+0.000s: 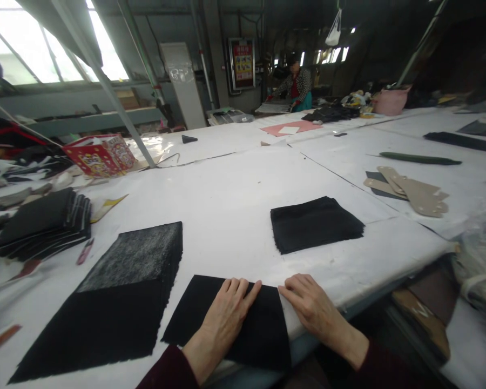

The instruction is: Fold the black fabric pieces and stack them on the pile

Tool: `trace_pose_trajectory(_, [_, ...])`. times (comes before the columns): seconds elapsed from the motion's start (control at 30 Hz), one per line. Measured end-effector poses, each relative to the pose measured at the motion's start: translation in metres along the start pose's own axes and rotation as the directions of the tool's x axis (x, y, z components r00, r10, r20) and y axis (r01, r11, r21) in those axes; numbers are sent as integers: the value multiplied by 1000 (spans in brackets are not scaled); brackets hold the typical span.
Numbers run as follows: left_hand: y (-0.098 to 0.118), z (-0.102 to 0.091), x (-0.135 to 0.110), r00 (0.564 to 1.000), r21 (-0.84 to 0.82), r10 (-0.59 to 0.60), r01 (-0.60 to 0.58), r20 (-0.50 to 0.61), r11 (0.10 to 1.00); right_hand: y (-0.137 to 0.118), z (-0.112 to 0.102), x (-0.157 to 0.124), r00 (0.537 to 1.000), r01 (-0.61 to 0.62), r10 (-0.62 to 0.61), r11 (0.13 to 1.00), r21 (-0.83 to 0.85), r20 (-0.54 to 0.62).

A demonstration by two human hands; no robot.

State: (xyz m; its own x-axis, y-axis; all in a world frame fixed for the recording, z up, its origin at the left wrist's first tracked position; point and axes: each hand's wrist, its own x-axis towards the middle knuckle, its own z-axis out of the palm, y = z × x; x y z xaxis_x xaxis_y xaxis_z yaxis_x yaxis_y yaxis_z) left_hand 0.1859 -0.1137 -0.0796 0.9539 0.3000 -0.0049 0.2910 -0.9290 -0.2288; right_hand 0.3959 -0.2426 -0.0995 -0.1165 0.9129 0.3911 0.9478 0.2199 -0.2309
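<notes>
A black fabric piece (263, 329) lies at the table's front edge, part of it reaching over the edge. My left hand (230, 310) rests on top of it, palm down, fingers stretched out. At the piece's far right corner, my right hand (308, 300) has its fingers curled, thumb and forefinger pinching the corner. To the left is a larger stack of black fabric (105, 319), its upper part showing a speckled grey surface. A smaller pile of black fabric pieces (316, 224) sits beyond my right hand.
Thick dark fabric stacks (40, 221), pink-handled snips (85, 252) and a red patterned box (99, 155) occupy the left. Beige templates (413, 189) and a long green cucumber-like thing (419, 158) lie right. A slanted pole (117, 102) meets the table. A person (295, 86) works far back.
</notes>
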Motion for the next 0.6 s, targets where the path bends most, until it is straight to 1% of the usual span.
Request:
trace_pose_trajectory(0.07, [1, -1, 1, 1000, 0, -1, 1, 2, 1000, -4, -3, 3, 996, -65, 66, 998, 20, -65])
trace_pose_trajectory(0.13, [3, -1, 2, 1000, -8, -12, 12, 8, 1000, -15, 0, 10, 987, -117, 120, 992, 40, -110])
trace_pose_trajectory(0.17, [2, 0, 1, 1000, -21, -15, 16, 11, 1000, -22, 4, 14, 985, -130, 134, 991, 43, -109])
trace_pose_trajectory(0.23, [-3, 1, -3, 1000, -64, -22, 22, 5, 998, -36, 12, 19, 988, -139, 140, 990, 24, -70])
trace_pose_trajectory(0.33, [-21, 5, -17, 998, -139, -60, 58, -12, 989, -46, 21, 17, 988, -152, 151, 988, -19, -27])
trace_pose_trajectory(0.43, [-47, 6, -31, 985, -210, -169, 168, 10, 963, -44, 20, 14, 985, -173, 173, 985, 11, -4])
trace_pose_trajectory(0.53, [-66, 4, -33, 958, -295, -277, 285, 72, 912, -42, 14, 24, 972, -233, 230, 968, 97, 40])
trace_pose_trajectory(0.6, [-71, 3, -27, 944, -332, -311, 329, 108, 884, -42, 12, 36, 961, -277, 271, 949, 153, 60])
